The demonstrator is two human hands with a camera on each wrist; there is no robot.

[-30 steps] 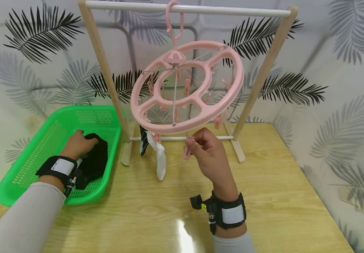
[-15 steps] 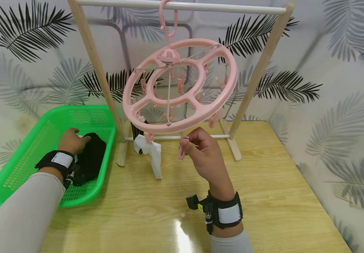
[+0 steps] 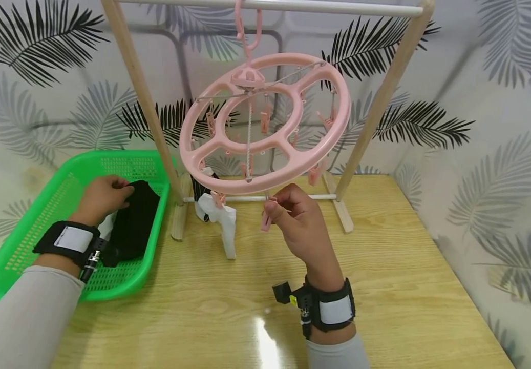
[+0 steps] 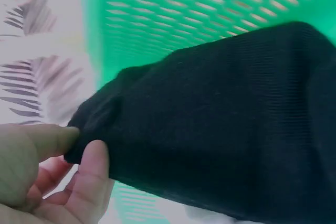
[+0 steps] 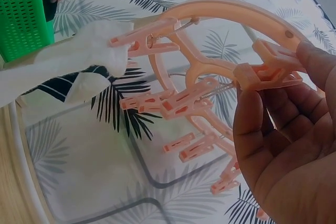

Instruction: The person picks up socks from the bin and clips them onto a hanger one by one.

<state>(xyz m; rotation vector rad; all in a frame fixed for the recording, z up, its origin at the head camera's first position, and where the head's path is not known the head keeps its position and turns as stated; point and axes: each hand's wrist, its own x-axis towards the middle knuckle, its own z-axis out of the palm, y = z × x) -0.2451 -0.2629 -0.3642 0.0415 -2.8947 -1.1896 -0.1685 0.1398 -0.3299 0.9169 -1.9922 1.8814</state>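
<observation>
Over the green basket (image 3: 150, 266), my left hand (image 3: 101, 197) pinches one end of a black sock (image 3: 133, 225) between thumb and fingers. Fine ribbing shows on the sock (image 4: 220, 114) in the left wrist view, its far part still down in the basket. My right hand (image 3: 302, 225) grips a pink clothespin (image 3: 267, 221) that hangs by a string from the round pink drying hanger (image 3: 265, 185). The right wrist view shows the thumb and fingers squeezing this clothespin (image 5: 273, 69), with no cloth in it. Left of it, a white sock (image 3: 224, 218) hangs from another clothespin (image 3: 218, 199).
The hanger hooks onto the white rail (image 3: 339, 6) of a wooden rack (image 3: 399, 61) and sits tilted. Several more clothespins (image 5: 194, 98) dangle beneath it. A black-and-white piece (image 3: 199, 192) hangs behind the white sock. Some white cloth (image 3: 107, 225) lies in the basket.
My left hand has risen a little, lifting the end of the black sock. The hanging white sock has swung round. My right hand keeps its grip on the clothespin.
</observation>
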